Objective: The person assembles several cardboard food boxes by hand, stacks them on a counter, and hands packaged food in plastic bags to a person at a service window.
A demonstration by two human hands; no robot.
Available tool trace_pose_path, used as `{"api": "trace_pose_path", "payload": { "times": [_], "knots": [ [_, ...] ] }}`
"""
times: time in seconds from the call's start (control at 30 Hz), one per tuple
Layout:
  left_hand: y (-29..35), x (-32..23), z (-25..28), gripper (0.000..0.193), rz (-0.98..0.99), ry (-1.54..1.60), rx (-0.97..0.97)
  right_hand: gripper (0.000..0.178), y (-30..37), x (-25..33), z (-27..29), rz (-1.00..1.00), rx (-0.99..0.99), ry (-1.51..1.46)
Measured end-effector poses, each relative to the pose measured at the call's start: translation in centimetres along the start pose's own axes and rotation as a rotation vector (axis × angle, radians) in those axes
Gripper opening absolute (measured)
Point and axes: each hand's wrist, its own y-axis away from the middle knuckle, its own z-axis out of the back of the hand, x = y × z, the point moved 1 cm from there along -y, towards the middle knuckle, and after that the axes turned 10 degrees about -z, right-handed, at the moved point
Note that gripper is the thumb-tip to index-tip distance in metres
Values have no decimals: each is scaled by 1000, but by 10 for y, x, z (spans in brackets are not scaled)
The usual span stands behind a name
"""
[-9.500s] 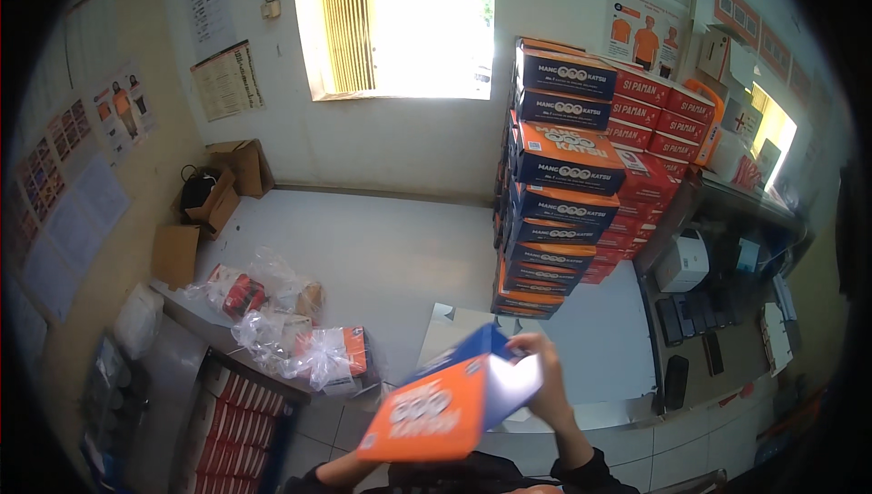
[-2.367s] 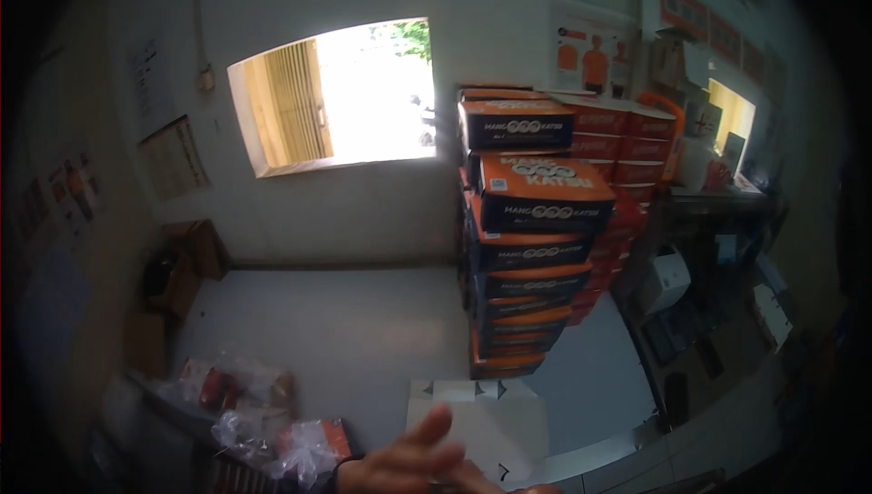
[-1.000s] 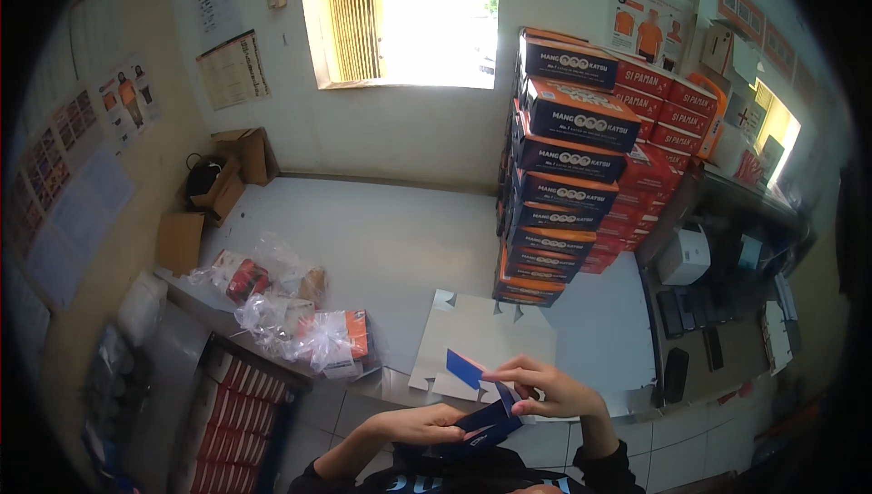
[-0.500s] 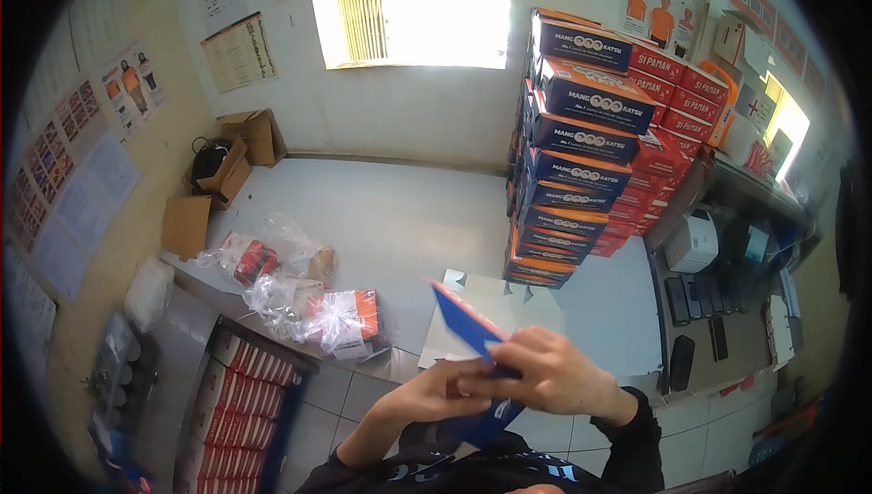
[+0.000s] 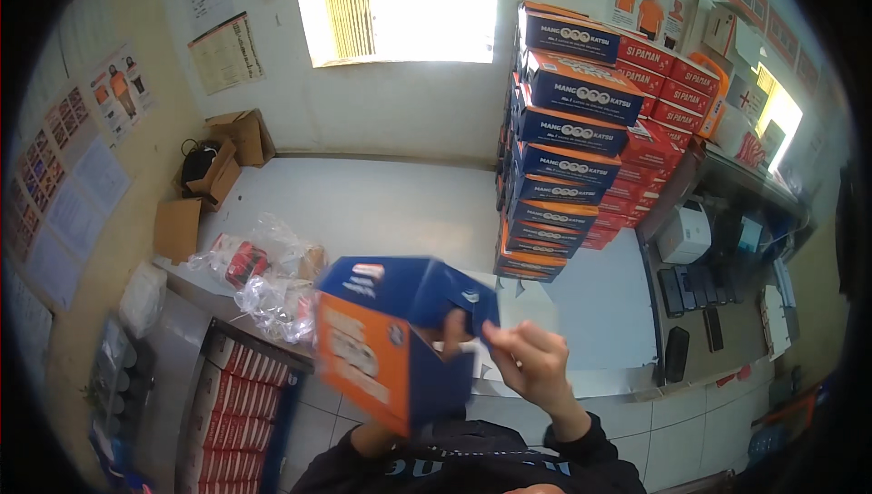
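A blue and orange cardboard box [image 5: 363, 358], folded into shape, is held up in front of my chest. It is tilted, with its orange printed face toward the lower left and an open side toward the right. My left hand [image 5: 452, 332] is mostly hidden by the box; its fingers show at the opening, gripping the cardboard from within. At the box's right end, my right hand [image 5: 531, 362] is closed, thumb and fingertips pinching the edge of a blue flap [image 5: 468, 299].
Tall stacks of blue-orange boxes [image 5: 568, 167] and red boxes [image 5: 649, 144] stand on the white table [image 5: 391, 199]. Plastic-wrapped packs [image 5: 272, 294] lie at left, near brown cartons [image 5: 213, 172]. A shelf of flat red-white boxes [image 5: 241, 412] is lower left. Electronic devices sit on the right counter [image 5: 727, 340].
The flat-looking blue cardboard piece now appears as an opened-out box, swung to the left and turned. My right hand has moved apart from my left, to the flap's edge.
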Motion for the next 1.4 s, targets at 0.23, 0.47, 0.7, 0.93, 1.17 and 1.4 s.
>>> {"api": "trace_pose_path", "payload": {
  "times": [0.23,0.47,0.7,0.93,1.17,1.4],
  "knots": [
    [47,17,13,46,-192,-106,625,24,2,-18,5,-38,-66,-26],
    [52,64,34,52,-435,-957,713,33,51,-123,26,-822,61,-412],
    [44,50,29,16,4,-798,709,39,86,-110,-10,-899,422,-539],
    [42,60,24,38,670,204,882,21,36,-59,23,-186,331,-930],
    [25,65,0,18,314,71,614,18,-3,-45,24,71,532,-221],
    [8,43,2,29,375,-35,505,18,-2,-49,25,-177,651,-338]
  ]
}}
